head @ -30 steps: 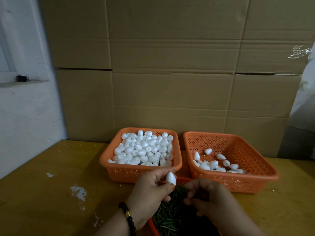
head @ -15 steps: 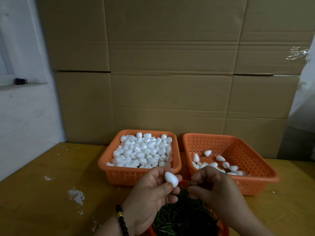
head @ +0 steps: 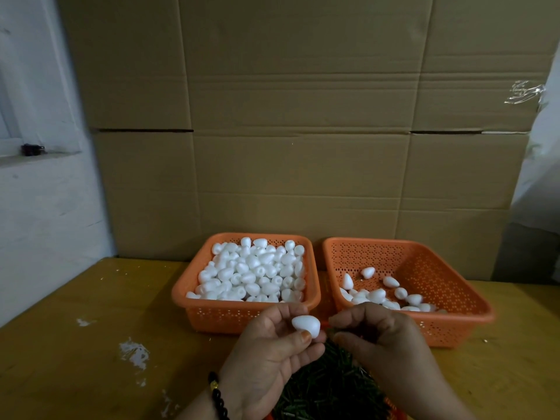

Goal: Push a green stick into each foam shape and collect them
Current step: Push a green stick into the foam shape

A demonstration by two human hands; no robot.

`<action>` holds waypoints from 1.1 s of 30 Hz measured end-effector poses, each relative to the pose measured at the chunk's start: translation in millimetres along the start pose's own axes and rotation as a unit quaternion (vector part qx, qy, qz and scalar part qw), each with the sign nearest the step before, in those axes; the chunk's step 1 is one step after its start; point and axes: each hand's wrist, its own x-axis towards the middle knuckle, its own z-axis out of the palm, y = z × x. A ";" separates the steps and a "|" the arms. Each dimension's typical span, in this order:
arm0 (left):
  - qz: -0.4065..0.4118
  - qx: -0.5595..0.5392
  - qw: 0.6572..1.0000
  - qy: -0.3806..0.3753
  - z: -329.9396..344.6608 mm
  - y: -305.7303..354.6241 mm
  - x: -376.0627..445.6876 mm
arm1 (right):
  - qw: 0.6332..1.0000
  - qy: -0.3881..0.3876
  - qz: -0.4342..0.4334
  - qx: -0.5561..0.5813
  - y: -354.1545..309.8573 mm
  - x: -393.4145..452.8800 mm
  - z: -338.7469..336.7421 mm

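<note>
My left hand (head: 266,353) pinches a white egg-shaped foam piece (head: 306,324) between thumb and fingers, held above a heap of green sticks (head: 327,389) in a red container at the bottom edge. My right hand (head: 385,344) is curled just to the right of the foam piece, fingertips pinched close to it; a bit of green shows at the fingertips, but a stick cannot be made out clearly. Behind the hands, the left orange basket (head: 194,307) is full of foam pieces. The right orange basket (head: 472,316) holds several foam pieces.
The baskets stand side by side on a yellow wooden table (head: 91,344) with white paint marks. A wall of cardboard (head: 303,147) rises right behind them. A white wall (head: 45,207) is at the left.
Both hands have risen from the stick heap. The right hand came up from the sticks and moved toward the foam piece in the left hand.
</note>
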 end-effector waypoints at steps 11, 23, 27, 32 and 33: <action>0.023 0.005 1.000 0.019 0.9 0.2 0.7 | 1.000 0.002 -0.021 0.005 -5.3 -5.6 -1.8; 0.011 0.062 0.997 0.041 4.8 0.7 -0.8 | 0.998 0.035 -0.055 -0.002 -0.5 -4.2 -0.9; -0.007 0.044 0.998 0.042 5.2 1.6 -1.1 | 0.998 0.034 -0.043 0.039 0.6 -4.2 0.5; -0.021 0.017 0.999 0.035 5.1 0.9 -0.7 | 0.998 0.035 -0.049 0.019 0.6 -6.2 1.0; -0.022 0.014 0.999 0.035 5.1 0.8 -0.6 | 0.998 0.042 -0.053 0.007 0.8 -6.5 1.2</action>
